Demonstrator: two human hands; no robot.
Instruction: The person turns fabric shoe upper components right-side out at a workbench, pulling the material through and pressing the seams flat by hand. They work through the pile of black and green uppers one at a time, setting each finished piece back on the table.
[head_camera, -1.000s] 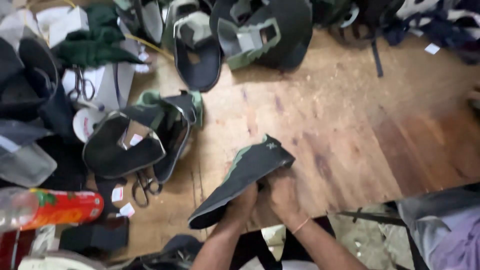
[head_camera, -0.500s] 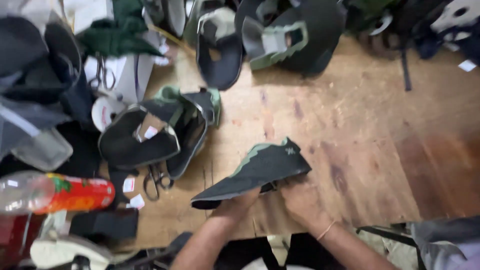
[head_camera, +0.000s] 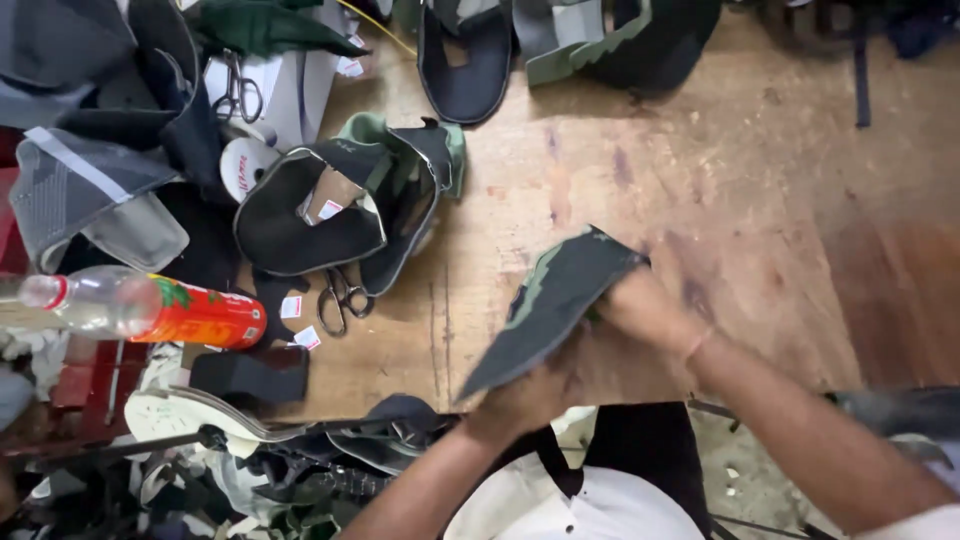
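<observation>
I hold a dark grey shoe upper piece (head_camera: 548, 305) with a pale green edge, tilted above the near edge of the wooden table (head_camera: 700, 180). My left hand (head_camera: 520, 398) grips its lower end from beneath. My right hand (head_camera: 640, 308) grips its upper right end. A thin band circles my right wrist. The piece points up and to the right.
Stacked black and green shoe uppers (head_camera: 340, 200) lie left of centre, with scissors (head_camera: 340, 298) below them. A plastic bottle with a red label (head_camera: 150, 310) lies at the left. More uppers (head_camera: 470, 60) and another pair of scissors (head_camera: 236, 92) sit at the back.
The view has shifted, so the pile and bottle sit lower and further right in frame. Both hands still hold the upper piece, which has tilted slightly steeper.
</observation>
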